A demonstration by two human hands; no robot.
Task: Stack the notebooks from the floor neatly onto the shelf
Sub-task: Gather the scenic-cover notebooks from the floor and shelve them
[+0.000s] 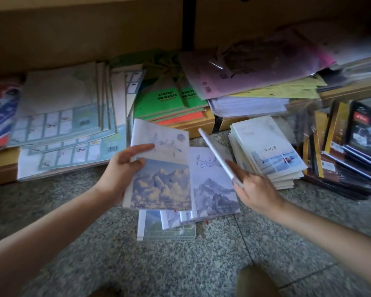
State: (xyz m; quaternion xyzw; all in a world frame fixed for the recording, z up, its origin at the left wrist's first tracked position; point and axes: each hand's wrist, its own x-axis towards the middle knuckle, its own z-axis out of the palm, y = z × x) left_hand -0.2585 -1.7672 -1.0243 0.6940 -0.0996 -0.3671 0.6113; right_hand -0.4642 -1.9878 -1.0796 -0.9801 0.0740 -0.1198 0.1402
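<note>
Head view: the left hand grips a cloud-cover notebook by its left edge, thumb curled over the front and fingers hidden beneath, holding it face-up above the speckled floor. Just to its right, the right hand pinches a tilted notebook at its near corner, so that it shows edge-on with the forefinger lying along it. Between and below the two hands a loose pile of notebooks lies fanned out on the floor, with a neater diary stack near the right hand and green pads on the low shelf behind.
</note>
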